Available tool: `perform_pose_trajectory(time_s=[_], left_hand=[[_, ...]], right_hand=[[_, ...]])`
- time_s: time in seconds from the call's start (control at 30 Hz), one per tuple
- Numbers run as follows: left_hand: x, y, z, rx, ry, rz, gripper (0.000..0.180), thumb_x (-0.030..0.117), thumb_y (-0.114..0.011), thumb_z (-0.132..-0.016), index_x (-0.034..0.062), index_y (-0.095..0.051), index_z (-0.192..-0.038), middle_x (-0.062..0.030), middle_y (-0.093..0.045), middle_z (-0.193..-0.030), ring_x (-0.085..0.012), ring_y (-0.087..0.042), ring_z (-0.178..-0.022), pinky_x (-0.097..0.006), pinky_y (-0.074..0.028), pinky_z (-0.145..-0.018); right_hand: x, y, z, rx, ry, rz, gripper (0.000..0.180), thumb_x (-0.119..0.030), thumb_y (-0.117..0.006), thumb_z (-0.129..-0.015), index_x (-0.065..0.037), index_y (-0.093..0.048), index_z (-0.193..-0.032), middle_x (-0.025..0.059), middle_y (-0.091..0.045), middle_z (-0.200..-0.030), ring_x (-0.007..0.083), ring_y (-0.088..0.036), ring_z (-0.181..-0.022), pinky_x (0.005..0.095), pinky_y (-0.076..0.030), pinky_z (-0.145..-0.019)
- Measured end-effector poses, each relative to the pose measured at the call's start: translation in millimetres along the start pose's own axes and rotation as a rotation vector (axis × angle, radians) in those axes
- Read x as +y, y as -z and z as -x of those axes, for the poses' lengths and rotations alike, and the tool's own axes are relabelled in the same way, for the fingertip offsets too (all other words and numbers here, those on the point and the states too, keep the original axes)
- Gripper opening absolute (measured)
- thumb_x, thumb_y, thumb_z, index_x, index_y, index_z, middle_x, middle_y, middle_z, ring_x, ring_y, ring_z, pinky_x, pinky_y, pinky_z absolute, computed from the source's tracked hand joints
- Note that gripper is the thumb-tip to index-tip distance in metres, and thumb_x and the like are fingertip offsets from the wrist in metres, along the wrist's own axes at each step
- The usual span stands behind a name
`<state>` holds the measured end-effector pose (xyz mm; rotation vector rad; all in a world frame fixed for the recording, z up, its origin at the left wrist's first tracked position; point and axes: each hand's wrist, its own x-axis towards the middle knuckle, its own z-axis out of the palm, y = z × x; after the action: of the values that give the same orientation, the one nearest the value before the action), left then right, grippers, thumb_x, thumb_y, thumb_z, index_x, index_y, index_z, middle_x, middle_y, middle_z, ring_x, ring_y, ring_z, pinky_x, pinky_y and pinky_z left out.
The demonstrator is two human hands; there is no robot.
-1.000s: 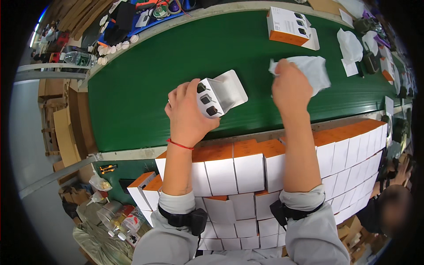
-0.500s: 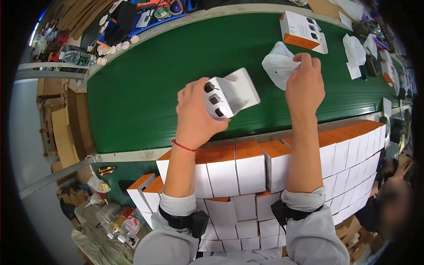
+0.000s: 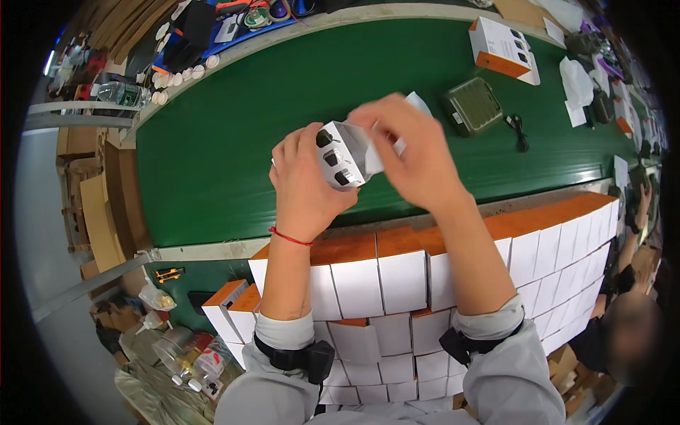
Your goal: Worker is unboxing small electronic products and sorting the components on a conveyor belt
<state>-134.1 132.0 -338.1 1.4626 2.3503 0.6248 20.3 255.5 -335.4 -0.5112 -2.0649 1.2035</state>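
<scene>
My left hand (image 3: 306,173) is closed around a white box (image 3: 334,157) printed with pictures of small dark devices, its open end facing right. Bent over that opening is my right hand (image 3: 411,152), its fingers blurred by motion. Crumpled thin white bag material (image 3: 374,160) shows under its fingers at the box mouth. Right of the hand, an olive-green ribbed case (image 3: 474,106) lies on the green work surface (image 3: 234,142). A small coiled black cable (image 3: 520,133) lies beside the case. My right fingers hide most of the bag and the box flap.
An orange-and-white box (image 3: 503,48) lies at the far right, near a white bag (image 3: 576,81). Stacked white boxes with orange tops (image 3: 354,290) form a wall along the near edge. Another person (image 3: 630,319) is at the right. Tools lie far left.
My right hand has moved left with the white bag, from above the work surface to the box mouth. The green case and black cable have come into view where the bag was.
</scene>
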Motion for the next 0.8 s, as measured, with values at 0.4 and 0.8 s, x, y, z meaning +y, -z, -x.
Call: perform_pose_trajectory(time_s=[0.4,0.8], left_hand=[[20,5,-3,0.034,-0.338,0.244,0.093,0.01,-0.089,-0.054,0.0103,-0.057,-0.141,-0.0147,-0.06,-0.136,-0.0386,-0.051,-0.128,-0.048,-0.043,-0.111],[-6,14,-7,0.55,-0.093,-0.04,0.09,0.023,-0.092,-0.079,0.004,-0.048,-0.155,-0.0167,-0.052,-0.156,-0.0379,-0.038,-0.153,-0.052,-0.031,-0.124]], right_hand=[[16,9,8,0.046,-0.658,0.268,0.077,-0.011,-0.091,-0.065,-0.002,-0.052,-0.131,0.0206,-0.057,-0.126,0.0381,-0.066,-0.104,0.0444,-0.056,-0.089],[29,23,-3,0.377,-0.114,0.488,0.059,-0.004,-0.075,-0.087,-0.004,-0.055,-0.142,0.0152,-0.058,-0.146,0.0357,-0.061,-0.125,0.0429,-0.049,-0.107]])
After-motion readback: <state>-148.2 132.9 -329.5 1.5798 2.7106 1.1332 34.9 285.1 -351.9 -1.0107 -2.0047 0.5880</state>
